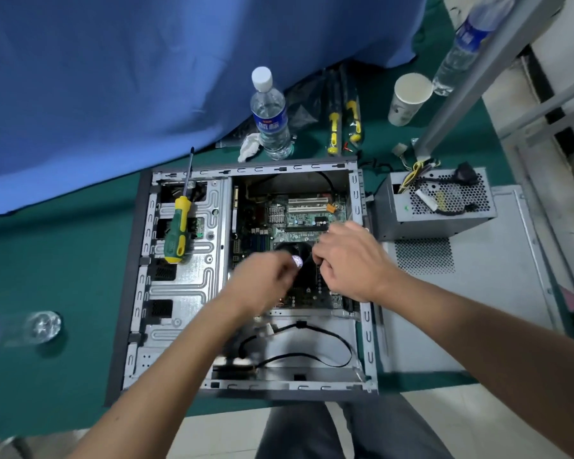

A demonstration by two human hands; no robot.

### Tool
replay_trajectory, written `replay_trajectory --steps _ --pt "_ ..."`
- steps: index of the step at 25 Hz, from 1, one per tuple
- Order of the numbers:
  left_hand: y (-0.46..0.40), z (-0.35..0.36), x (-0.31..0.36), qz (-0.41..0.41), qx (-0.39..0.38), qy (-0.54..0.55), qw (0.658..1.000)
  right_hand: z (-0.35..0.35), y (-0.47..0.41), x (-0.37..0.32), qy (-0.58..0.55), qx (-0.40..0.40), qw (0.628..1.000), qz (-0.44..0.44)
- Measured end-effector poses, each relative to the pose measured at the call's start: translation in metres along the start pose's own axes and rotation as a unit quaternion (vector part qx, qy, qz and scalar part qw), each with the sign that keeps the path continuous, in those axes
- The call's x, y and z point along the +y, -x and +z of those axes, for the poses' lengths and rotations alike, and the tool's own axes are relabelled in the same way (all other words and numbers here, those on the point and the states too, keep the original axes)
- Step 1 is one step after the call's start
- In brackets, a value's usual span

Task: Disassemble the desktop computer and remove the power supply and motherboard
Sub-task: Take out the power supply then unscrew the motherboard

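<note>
The task looks about half done. The power supply (434,207) is already out: it stands on the green mat (63,260) at about 3 o'clock from the open computer case (179,293), just beside the case wall, with its bundle of cables lying on top of it. The side panel (461,293) of the case lies flat under and in front of it.

The motherboard (299,210) is not yet out. It sits in the far right part of the case, at about 1 o'clock from the case centre, and the black CPU fan (299,256) is mounted on it.

Both hands are over this fan. The right hand (348,260) has curled fingers and seems to pinch something thin and dark, perhaps a cable or a clip at the fan's edge; I cannot tell exactly which. The left hand (262,283) is blurred by motion, so I cannot tell whether it grasps anything or is loose.

A green and yellow screwdriver (179,226) rests on the drive cage (186,260), at about 10 o'clock in the case, with no hand on it. Two more tools with yellow handles (343,124) lie beyond the case at 12 o'clock, near a water bottle (269,114) and a paper cup (408,97).

In my judgement, what is left is to free the cooler or its cable, unscrew the board, and lift it out.
</note>
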State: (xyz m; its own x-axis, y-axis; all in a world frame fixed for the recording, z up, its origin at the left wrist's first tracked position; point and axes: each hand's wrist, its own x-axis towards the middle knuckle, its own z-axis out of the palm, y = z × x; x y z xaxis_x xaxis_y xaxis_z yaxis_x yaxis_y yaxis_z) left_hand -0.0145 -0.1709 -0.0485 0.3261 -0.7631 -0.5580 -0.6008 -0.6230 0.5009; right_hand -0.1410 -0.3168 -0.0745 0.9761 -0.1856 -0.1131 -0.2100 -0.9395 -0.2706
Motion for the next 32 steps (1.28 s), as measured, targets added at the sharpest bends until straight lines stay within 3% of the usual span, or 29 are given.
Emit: replay_trajectory --steps 3,5,8,13,15,17,18,20,22,24,27,29,32 --pt "0.002 -0.031 -0.021 -0.043 0.267 -0.087 0.959 -0.001 0.000 -0.001 0.005 -0.010 1.000 0.001" --pt "0.002 -0.051 -0.043 -0.122 0.341 -0.155 0.919 -0.001 0.000 -0.002 0.008 -0.015 1.000 0.006" --pt "-0.002 -0.070 -0.067 -0.230 0.291 -0.144 0.918 0.003 -0.002 -0.001 0.016 -0.012 1.000 0.011" --pt "0.006 -0.077 -0.071 -0.142 0.362 0.057 0.920 0.002 -0.001 -0.003 0.041 -0.064 0.996 0.039" --pt "0.010 -0.083 -0.063 -0.138 0.300 0.214 0.919 -0.001 -0.003 -0.010 0.027 -0.074 0.995 0.064" --pt "0.015 -0.089 -0.051 -0.133 0.191 0.414 0.880 -0.012 -0.008 -0.031 -0.092 -0.034 0.986 0.137" --pt "0.016 -0.090 -0.043 -0.128 0.150 0.492 0.848 -0.019 -0.010 -0.046 -0.205 -0.010 0.963 0.175" --pt "0.017 -0.086 -0.029 -0.114 0.108 0.586 0.795 -0.032 -0.016 -0.077 -0.434 -0.004 0.877 0.208" --pt "0.016 -0.079 -0.017 -0.099 0.091 0.620 0.773 -0.037 -0.020 -0.095 -0.476 -0.018 0.854 0.209" --pt "0.015 -0.071 -0.013 -0.069 0.081 0.597 0.795 -0.043 -0.021 -0.099 -0.437 -0.016 0.868 0.236" --pt "0.013 -0.060 -0.022 -0.028 0.038 0.518 0.854 -0.053 -0.007 -0.080 -0.385 -0.013 0.879 0.282" --pt "0.010 -0.052 -0.028 -0.042 0.000 0.444 0.895 -0.068 0.010 -0.063 -0.339 -0.020 0.891 0.302" --pt "-0.010 -0.052 -0.031 -0.073 -0.061 0.270 0.958 -0.100 0.030 -0.039 -0.175 -0.078 0.933 0.303"
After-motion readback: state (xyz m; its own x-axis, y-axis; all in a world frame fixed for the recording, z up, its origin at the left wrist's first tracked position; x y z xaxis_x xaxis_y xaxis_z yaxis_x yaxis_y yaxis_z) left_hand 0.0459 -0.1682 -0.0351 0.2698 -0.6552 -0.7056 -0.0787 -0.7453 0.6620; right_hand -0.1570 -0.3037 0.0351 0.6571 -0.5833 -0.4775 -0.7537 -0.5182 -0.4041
